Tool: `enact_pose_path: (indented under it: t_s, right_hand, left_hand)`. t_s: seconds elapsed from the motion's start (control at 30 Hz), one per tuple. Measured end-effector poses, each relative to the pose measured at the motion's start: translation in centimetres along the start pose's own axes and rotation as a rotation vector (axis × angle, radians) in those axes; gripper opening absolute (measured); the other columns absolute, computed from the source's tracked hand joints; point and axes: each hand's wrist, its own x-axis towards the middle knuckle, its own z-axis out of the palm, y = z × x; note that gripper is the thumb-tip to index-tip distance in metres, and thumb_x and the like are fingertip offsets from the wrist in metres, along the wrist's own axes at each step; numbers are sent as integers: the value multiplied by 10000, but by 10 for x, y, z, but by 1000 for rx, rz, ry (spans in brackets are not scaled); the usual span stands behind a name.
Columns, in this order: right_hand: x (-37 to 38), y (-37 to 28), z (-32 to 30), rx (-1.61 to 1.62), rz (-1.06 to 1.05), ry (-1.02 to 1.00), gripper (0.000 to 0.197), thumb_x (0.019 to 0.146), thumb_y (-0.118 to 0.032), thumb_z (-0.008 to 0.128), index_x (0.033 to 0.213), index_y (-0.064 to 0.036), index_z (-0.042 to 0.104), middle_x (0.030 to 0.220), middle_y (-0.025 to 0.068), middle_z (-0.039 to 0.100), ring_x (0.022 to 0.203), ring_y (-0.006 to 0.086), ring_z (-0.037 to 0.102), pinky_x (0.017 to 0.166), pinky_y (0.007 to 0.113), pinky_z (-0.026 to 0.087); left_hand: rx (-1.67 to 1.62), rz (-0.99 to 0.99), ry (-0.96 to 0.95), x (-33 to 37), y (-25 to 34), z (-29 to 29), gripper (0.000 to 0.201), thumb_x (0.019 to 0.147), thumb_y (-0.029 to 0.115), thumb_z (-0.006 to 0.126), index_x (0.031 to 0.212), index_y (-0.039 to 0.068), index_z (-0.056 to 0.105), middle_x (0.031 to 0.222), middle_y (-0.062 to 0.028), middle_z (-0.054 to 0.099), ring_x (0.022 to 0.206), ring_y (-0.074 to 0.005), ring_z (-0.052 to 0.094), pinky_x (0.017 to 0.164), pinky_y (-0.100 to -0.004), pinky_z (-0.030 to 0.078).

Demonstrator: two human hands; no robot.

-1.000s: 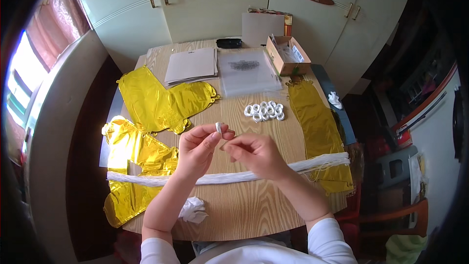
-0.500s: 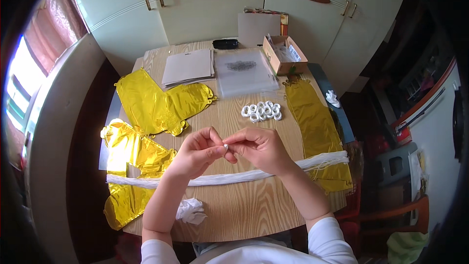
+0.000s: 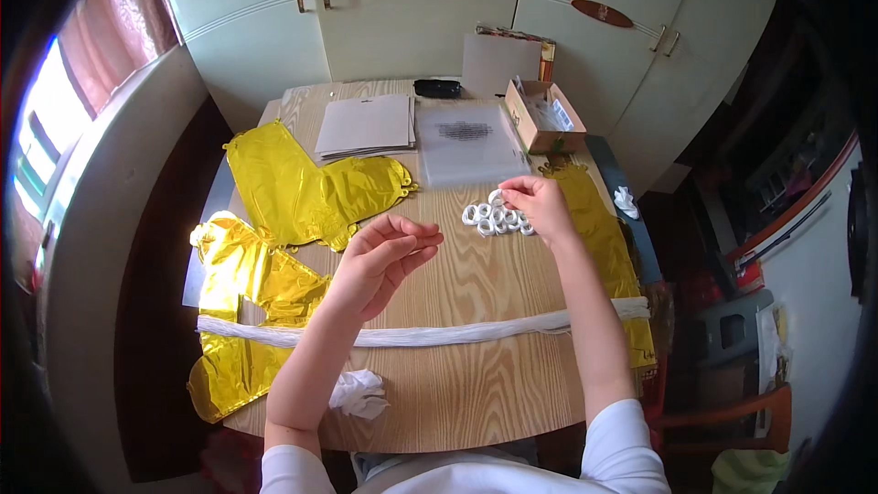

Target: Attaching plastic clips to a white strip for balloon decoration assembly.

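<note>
Table (image 3: 476, 402), two hands (image 3: 380, 261) (image 3: 540, 206), one pinched coil (image 3: 496, 198)

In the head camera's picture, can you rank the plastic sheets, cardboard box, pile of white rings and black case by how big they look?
Largest to smallest:
1. Plastic sheets
2. Cardboard box
3. Pile of white rings, partly hidden by the right hand
4. Black case

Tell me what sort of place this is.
Probably a room in a home: pale cupboards line the far side, a pink curtain hangs at left, and a wood-grain table bears gold foil shapes and white coils.
</note>
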Motion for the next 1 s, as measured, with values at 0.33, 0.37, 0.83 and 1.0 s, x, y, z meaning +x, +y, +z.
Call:
enact_pose_path:
  t_s: [0.33, 0.37, 0.83, 1.0]
  right_hand:
    - [39, 36, 5, -448, 181, -157, 116, 774, -33, 621, 870, 18, 662, 697, 45, 637, 591, 72, 568, 566, 219, 465]
    - [39, 37, 6, -490, 160, -150, 120, 769, -41, 627, 869, 13, 665, 698, 51, 643, 598, 83, 579, 575, 229, 471]
    - [-5, 52, 17, -1088, -498, -112, 446, 923, -277, 415, 1304, -45, 413, 1343, 145, 413, 1281, 273, 336, 1066, 401, 242]
    - [-18, 73, 17, -1249, -360, -285, 583, 940, -384, 340, 1392, -33, 229, 1452, 103, 233, 1355, 239, 173, 1114, 406, 93]
  left_hand:
    - [36, 13, -23, -4, 8, -6, 40, 888, 42, 497, 884, 42, 537, 996, -105, 599, 986, -176, 562, 904, -310, 442]
    - [39, 13, -20, -5, 9, -6, 39, 888, 44, 498, 885, 43, 537, 994, -102, 599, 985, -174, 562, 903, -311, 441]
    - [109, 38, 4, -5, 9, -11, 18, 878, 72, 521, 890, 75, 535, 968, -66, 604, 962, -147, 558, 869, -294, 417]
    - [136, 36, 31, -3, 9, -8, 15, 868, 78, 530, 857, 84, 538, 930, -68, 610, 921, -145, 565, 828, -285, 416]
